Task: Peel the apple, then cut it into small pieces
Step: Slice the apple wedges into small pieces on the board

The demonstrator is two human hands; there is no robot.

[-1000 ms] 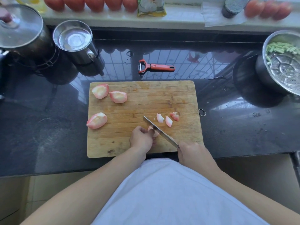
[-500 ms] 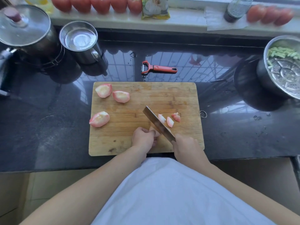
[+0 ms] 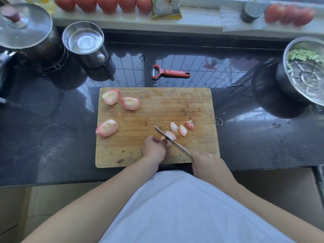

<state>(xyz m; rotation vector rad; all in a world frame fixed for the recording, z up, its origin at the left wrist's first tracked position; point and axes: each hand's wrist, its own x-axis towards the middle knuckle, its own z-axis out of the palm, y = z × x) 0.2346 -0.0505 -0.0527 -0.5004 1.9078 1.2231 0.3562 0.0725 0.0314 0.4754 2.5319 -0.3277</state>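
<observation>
Big pot [image 3: 26,37]: far left, glass lid on.
Metal cup [image 3: 84,42]: just beside the pot.
Tomatoes [image 3: 103,3]: lined up on the ledge.
Bowl [image 3: 305,71]: far right, green bits inside.
Bottle [image 3: 252,9]: on the ledge.

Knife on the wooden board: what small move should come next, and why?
Probably slide the left hand back along the held apple wedge and slice again. The steel knife in the right hand is down through it, one pale pink slice freed, with a stub remaining under the fingers.
</observation>
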